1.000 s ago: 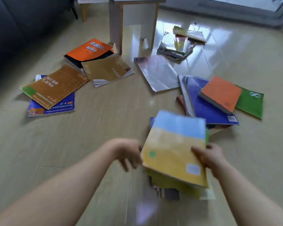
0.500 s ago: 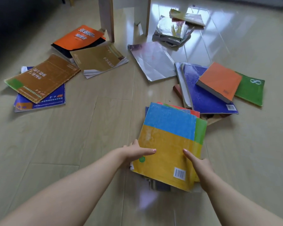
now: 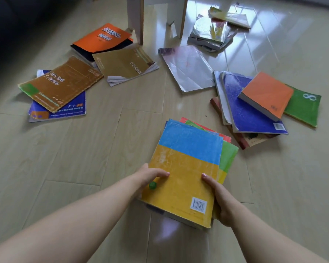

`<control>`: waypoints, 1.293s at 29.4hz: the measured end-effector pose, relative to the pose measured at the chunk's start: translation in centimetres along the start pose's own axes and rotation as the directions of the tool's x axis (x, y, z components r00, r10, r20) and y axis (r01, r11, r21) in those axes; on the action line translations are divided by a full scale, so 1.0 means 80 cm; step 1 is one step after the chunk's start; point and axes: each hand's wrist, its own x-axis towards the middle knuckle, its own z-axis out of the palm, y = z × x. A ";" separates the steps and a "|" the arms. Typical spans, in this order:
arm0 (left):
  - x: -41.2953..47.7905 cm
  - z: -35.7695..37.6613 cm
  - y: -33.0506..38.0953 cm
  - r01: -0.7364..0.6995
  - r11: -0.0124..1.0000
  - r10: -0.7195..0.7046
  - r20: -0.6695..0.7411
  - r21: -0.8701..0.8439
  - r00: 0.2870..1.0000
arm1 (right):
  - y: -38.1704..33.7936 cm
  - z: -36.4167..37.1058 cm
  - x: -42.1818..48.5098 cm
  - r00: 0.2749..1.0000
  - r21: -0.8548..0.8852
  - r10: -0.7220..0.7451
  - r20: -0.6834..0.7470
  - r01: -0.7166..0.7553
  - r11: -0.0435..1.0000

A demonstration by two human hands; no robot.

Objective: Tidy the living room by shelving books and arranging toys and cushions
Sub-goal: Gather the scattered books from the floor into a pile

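floor: a pale wood-look plank floor (image 3: 84,168) is carrying every book in view, and none is sitting on a shelf, so the shelving is looking barely begun.
bench: the white legs of a bench (image 3: 135,19) are standing at the top, with books lying around their feet.
right pile: a purple-blue softcover book (image 3: 249,111) is lying under an orange paperback (image 3: 266,93) and beside a green exercise book (image 3: 302,107), well apart from the hands.
left pile: a brown workbook (image 3: 61,84) is lying askew over a blue one.
held stack: a stack of books topped by a blue-and-yellow paperback (image 3: 184,168) is sitting low between both hands, its edges fanned unevenly. i cannot tell whether it is touching the floor.
right hand: the right hand (image 3: 218,198) is gripping the stack's right edge, thumb on the cover, probably to stop the lower books sliding out.
left hand: the left hand (image 3: 150,176) is clamping the left edge, fingers lying over the cover, likely squaring the stack for carrying.
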 end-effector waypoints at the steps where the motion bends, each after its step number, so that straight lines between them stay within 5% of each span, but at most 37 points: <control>1: -0.002 -0.001 0.004 -0.008 1.000 0.008 -0.005 -0.018 1.000 | -0.002 0.001 0.000 1.000 0.008 0.001 0.009 -0.001 1.000; 8: -0.026 -0.032 0.011 0.108 0.983 -0.081 0.178 -0.145 0.981 | -0.004 0.014 -0.008 1.000 0.032 0.018 0.007 -0.018 0.999; 19: -0.050 -0.078 -0.018 0.120 0.937 -0.083 0.126 -0.329 0.989 | -0.005 0.082 -0.010 0.999 -0.021 -0.016 -0.039 0.015 1.000; 26: -0.082 -0.094 -0.050 0.066 0.841 -0.050 0.045 -0.537 0.998 | -0.019 0.121 -0.025 1.000 -0.231 -0.009 -0.016 0.005 0.973; 38: -0.422 -0.169 0.037 0.254 0.775 -0.324 -0.020 -0.579 0.946 | -0.116 0.199 -0.334 0.965 -0.356 0.261 -0.028 -0.254 0.899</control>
